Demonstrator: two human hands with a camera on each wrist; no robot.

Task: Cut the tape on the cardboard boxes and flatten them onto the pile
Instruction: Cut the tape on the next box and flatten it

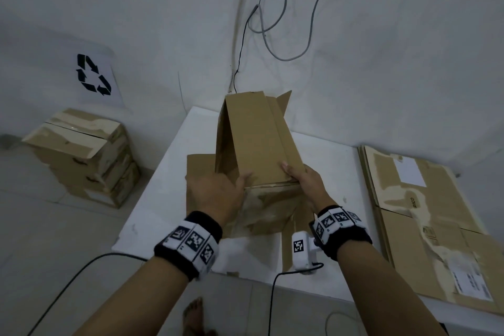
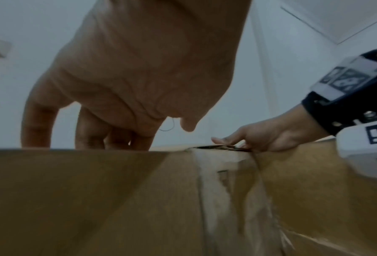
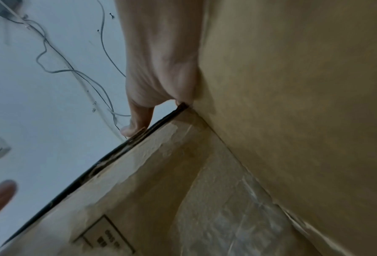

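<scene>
We are mid-flatten: the opened brown cardboard box [image 1: 256, 142] lies on the white table [image 1: 163, 185], left of the flattened cardboard pile [image 1: 425, 215]. Our left hand [image 1: 215, 194] and right hand [image 1: 302, 180], apart, each grip its near edge. Next we likely press it flat.

A recycling sign [image 1: 94, 74] and loose cables [image 1: 286, 22] hang on the wall above a white table [image 1: 163, 185].

White walls [image 1: 381, 35] w/ loose cables [image 1: 286, 22], recycling sign [image 1: 94, 75], white table [image 1: 163, 185], pale floor [image 1: 41, 226].
</scene>
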